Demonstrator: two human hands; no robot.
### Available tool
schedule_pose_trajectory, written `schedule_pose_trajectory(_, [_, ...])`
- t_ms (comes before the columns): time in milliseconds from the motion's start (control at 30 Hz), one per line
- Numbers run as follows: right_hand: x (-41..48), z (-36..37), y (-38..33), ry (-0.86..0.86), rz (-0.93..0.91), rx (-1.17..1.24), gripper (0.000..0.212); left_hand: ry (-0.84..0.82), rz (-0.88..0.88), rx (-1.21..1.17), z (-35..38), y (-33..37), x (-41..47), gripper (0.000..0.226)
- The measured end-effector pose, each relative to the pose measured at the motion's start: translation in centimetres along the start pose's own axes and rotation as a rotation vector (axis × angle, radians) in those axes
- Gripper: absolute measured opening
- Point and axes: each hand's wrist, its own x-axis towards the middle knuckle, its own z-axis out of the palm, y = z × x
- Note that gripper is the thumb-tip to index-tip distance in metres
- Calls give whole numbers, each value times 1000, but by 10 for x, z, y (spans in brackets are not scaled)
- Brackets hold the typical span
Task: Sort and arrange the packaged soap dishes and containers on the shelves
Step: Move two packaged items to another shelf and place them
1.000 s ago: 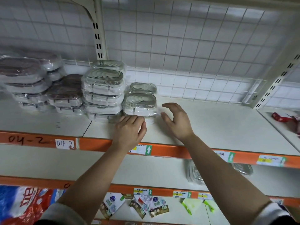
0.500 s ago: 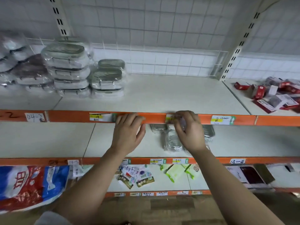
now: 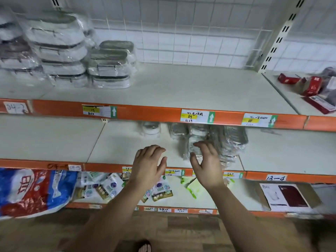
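Stacks of clear-wrapped containers stand at the left of the upper shelf, with a shorter stack beside them. On the middle shelf lies a loose heap of wrapped soap dishes, and a single round wrapped container sits further back. My left hand hovers over the shelf's front edge, fingers spread, holding nothing. My right hand is open just in front of the heap, fingertips close to the nearest pack; touching or not, I cannot tell.
Orange shelf edges carry price labels. Red boxes lie on the upper shelf at right. The lowest shelf holds a red and blue bag, small sachets and a boxed item. Wooden floor lies below.
The view has dropped from the upper shelf. Both hands left the stacked containers, passed the orange edge and now reach into the middle shelf toward the heap.
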Motion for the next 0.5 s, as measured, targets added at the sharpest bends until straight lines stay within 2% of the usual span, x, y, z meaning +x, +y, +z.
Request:
schedule_pose_trajectory(200, [33,82,30,-26,-15,21,31,-29,-72,41,83,-53,22,29])
schedule_pose_trajectory(500, [81,188,80,-2,-24,37,32,-97,-255,178,184,-144,110,61])
